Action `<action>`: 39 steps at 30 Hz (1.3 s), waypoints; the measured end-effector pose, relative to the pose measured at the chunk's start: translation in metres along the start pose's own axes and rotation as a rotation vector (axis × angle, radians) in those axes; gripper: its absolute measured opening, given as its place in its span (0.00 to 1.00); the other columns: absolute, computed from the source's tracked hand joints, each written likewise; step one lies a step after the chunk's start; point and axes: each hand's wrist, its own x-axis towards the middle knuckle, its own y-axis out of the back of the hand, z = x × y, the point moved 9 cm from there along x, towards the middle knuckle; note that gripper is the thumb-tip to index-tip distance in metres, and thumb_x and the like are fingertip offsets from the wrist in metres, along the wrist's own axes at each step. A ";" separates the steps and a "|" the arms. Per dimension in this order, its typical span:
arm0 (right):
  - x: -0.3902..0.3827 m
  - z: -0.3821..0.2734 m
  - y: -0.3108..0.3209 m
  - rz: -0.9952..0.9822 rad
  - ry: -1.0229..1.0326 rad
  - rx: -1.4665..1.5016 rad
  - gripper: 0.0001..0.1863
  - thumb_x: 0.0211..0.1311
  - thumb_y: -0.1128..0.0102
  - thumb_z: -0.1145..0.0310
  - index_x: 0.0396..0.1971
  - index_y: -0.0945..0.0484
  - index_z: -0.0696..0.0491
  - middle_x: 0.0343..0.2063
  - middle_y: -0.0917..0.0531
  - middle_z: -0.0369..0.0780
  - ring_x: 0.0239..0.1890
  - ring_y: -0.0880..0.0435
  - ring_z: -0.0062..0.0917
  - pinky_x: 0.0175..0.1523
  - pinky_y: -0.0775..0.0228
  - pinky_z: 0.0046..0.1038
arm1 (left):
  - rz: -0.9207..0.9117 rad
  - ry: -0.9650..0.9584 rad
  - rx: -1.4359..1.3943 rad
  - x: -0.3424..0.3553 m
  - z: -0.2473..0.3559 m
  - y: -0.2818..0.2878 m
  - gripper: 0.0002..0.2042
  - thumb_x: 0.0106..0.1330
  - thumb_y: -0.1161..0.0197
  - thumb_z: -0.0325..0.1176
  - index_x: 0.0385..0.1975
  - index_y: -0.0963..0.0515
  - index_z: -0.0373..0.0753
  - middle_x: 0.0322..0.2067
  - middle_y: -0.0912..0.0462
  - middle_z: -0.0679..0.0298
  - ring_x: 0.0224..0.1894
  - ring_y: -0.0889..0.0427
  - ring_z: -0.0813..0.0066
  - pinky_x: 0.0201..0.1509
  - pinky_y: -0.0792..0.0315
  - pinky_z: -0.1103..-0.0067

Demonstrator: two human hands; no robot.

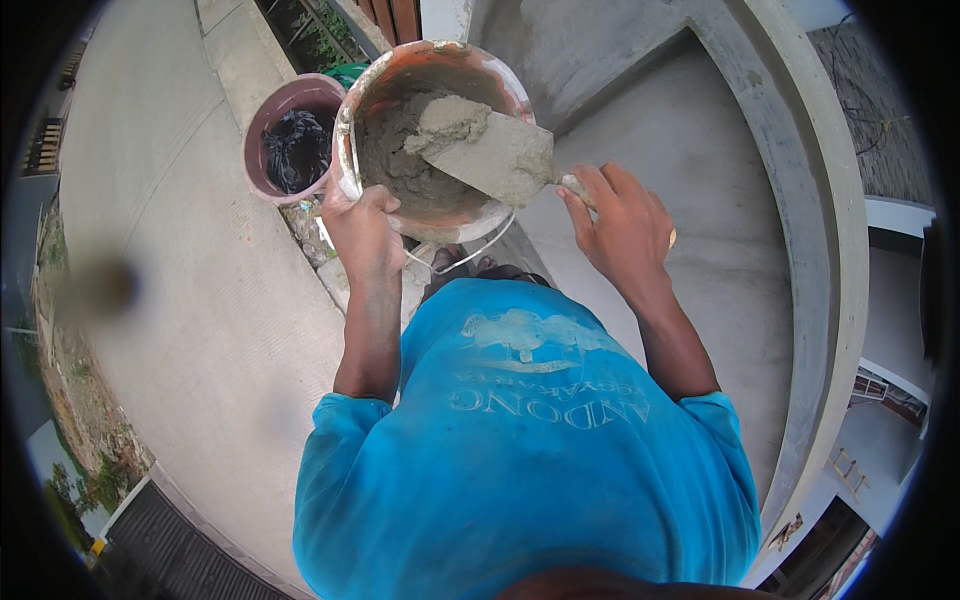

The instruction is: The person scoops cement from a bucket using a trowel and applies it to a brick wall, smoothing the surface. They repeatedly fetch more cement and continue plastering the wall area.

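My left hand (pixel 362 232) grips the near left rim of an orange, cement-crusted bucket (pixel 430 58) and holds it tilted in front of me. Grey wet mortar (pixel 400 165) lies inside it. A thin wire handle hangs from the near side. In my right hand (pixel 625 225) is the handle of a trowel (pixel 505 160), its blade coated with mortar and reaching over the bucket's right rim. A lump of mortar sits at the blade's far end, over the bucket's mouth.
Beyond the bucket on the left stands a pink tub (pixel 262 165) with a black plastic bag (pixel 297 150) in it. A grey plastered wall (pixel 690 230) with a raised border rises close on my right. Concrete pavement (pixel 190 290) stretches along the left.
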 end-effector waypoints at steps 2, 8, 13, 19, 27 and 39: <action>0.002 -0.006 0.029 0.047 -0.005 -0.035 0.12 0.63 0.32 0.58 0.41 0.17 0.47 0.29 0.22 0.34 0.30 0.19 0.26 0.31 0.30 0.32 | -0.008 0.025 -0.032 0.005 0.001 -0.005 0.43 0.46 0.54 0.08 0.72 0.33 0.32 0.58 0.22 0.59 0.40 0.25 0.82 0.36 0.30 0.86; 0.011 -0.049 0.141 0.179 -0.011 -0.065 0.11 0.62 0.30 0.60 0.40 0.18 0.48 0.28 0.23 0.34 0.27 0.21 0.25 0.28 0.31 0.30 | -0.053 0.078 0.030 0.021 -0.021 0.012 0.46 0.45 0.55 0.08 0.74 0.37 0.35 0.60 0.24 0.58 0.42 0.24 0.79 0.37 0.29 0.85; 0.025 -0.073 0.226 0.262 -0.015 0.021 0.11 0.60 0.29 0.62 0.38 0.17 0.50 0.26 0.23 0.37 0.23 0.23 0.27 0.28 0.32 0.31 | -0.054 0.059 0.052 0.020 -0.011 0.003 0.45 0.44 0.54 0.09 0.72 0.34 0.34 0.50 0.22 0.62 0.35 0.26 0.80 0.31 0.33 0.85; 0.078 -0.059 0.281 -0.066 0.032 0.509 0.22 0.74 0.41 0.48 0.40 0.17 0.55 0.23 0.22 0.33 0.23 0.22 0.14 0.27 0.31 0.23 | -0.107 0.056 0.050 0.015 -0.010 0.004 0.43 0.44 0.54 0.10 0.70 0.31 0.34 0.49 0.20 0.61 0.32 0.26 0.82 0.29 0.33 0.85; 0.110 0.003 0.323 0.162 -0.540 0.154 0.21 0.77 0.47 0.52 0.41 0.17 0.57 0.20 0.27 0.30 0.21 0.27 0.14 0.26 0.31 0.19 | -0.247 0.138 0.155 -0.005 -0.025 0.019 0.45 0.42 0.51 0.11 0.71 0.33 0.34 0.60 0.24 0.58 0.44 0.25 0.78 0.35 0.30 0.84; 0.010 -0.038 0.069 -0.624 -0.377 -0.035 0.16 0.70 0.41 0.59 0.45 0.17 0.56 0.35 0.13 0.48 0.41 0.13 0.44 0.46 0.23 0.46 | -0.236 0.075 0.194 0.008 0.008 0.005 0.42 0.48 0.51 0.10 0.72 0.33 0.34 0.58 0.22 0.58 0.38 0.24 0.83 0.36 0.29 0.87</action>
